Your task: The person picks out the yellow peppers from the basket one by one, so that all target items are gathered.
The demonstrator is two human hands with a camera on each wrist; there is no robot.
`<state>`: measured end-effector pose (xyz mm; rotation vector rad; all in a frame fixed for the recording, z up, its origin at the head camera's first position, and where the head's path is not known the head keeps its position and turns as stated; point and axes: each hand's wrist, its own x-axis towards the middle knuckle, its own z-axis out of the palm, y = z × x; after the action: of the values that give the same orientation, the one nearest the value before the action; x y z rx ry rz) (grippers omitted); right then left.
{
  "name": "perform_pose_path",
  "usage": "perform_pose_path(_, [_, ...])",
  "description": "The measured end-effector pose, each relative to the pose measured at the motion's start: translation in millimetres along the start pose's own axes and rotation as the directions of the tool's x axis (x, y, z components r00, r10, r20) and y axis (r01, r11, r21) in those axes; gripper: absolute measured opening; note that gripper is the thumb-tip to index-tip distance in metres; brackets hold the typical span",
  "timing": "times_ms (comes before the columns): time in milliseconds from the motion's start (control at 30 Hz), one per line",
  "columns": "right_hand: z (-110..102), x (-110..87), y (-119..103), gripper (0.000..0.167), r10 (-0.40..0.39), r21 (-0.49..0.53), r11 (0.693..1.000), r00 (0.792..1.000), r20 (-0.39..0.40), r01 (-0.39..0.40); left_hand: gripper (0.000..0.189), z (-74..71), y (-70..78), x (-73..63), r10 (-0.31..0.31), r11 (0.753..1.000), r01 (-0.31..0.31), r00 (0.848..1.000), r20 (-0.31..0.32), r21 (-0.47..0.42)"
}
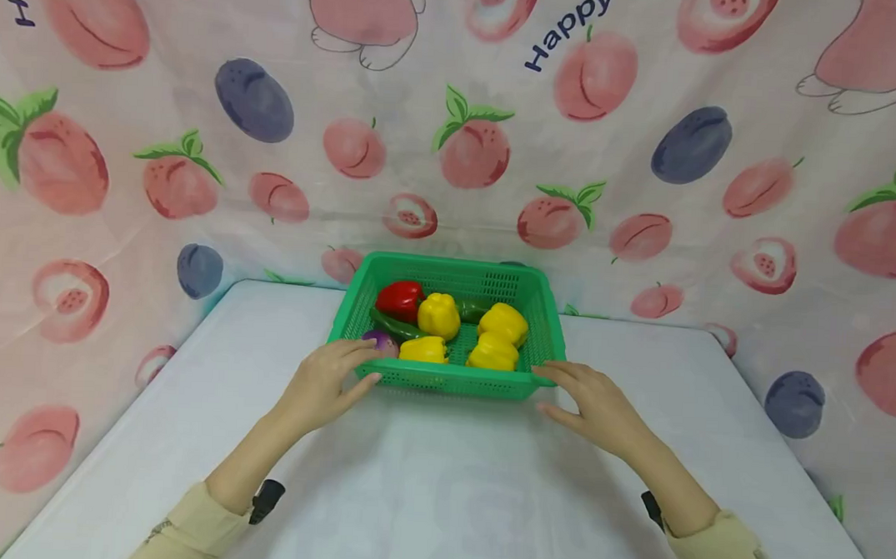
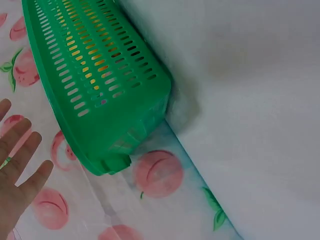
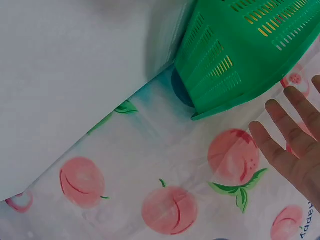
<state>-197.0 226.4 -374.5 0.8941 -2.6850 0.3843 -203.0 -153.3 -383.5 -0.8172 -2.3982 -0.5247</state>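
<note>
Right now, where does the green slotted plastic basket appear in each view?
Head: green slotted plastic basket, near centre.
Left wrist: basket, upper left, cut off at top.
Right wrist: basket, upper right, cut off at top.
Shared landmark: pale fruit-printed cloth bordering the white tabletop.

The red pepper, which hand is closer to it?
Left. The left hand is at the near left corner of the basket, with the red pepper farther back; the right hand is across at the near right corner.
</note>
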Motion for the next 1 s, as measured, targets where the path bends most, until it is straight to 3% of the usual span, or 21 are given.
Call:
perform_pose_path(267, [0.3, 10.4, -4.3, 0.046, -0.002, 0.019, 1.000, 1.000, 0.002, 0.002, 0.027, -1.2, -5.8, 15.0, -0.109, 0.992, 0.107, 0.993, -0.038, -0.064])
perform_pose_path(633, [4.0, 27.6, -9.4, 0.043, -0.021, 0.026, 0.999, 1.000, -0.002, 0.021, 0.031, 10.8, -24.3, 34.0, -0.238, 0.968, 0.237, 0.971, -0.002, -0.084])
perform_pose_path(867, [5.6, 37.2, -9.7, 0.040, -0.011, 0.058, 0.998, 1.000, 0.021, 0.009, 0.041, 23.3, -36.6, 41.7, -0.279, 0.957, 0.283, 0.958, 0.064, -0.062])
perform_pose_path(1000, [7.7, 44.5, -8.9, 0.038, -0.011, 0.060, 0.998, 1.000, 0.025, 0.010, 0.049, 29.2, -40.0, 49.7, -0.323, 0.944, 0.329, 0.936, 0.143, -0.020])
